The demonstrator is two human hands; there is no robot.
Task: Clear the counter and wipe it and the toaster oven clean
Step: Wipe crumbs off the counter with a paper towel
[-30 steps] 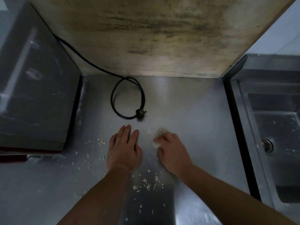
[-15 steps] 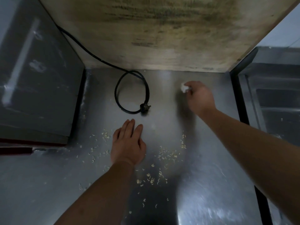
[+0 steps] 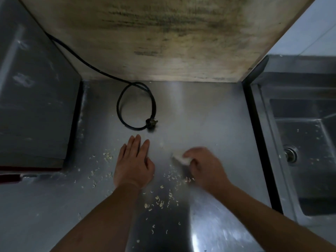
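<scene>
My left hand (image 3: 133, 164) lies flat on the steel counter (image 3: 209, 115), fingers together and pointing away, holding nothing. To its right, my right hand (image 3: 205, 167) grips a small white wad of tissue (image 3: 179, 157) and presses it on the counter. Pale crumbs (image 3: 158, 200) are scattered near both hands and toward the front edge. The dark toaster oven (image 3: 36, 106) stands at the left, its top dusty.
A black power cord with its plug (image 3: 151, 122) loops on the counter behind my left hand. A stained wooden board (image 3: 154, 39) leans at the back. A steel sink (image 3: 305, 151) with a drain sits to the right past a black gap.
My right hand, which had reached to the back of the counter, has swept back toward me with the tissue. My left hand has stayed flat in place.
</scene>
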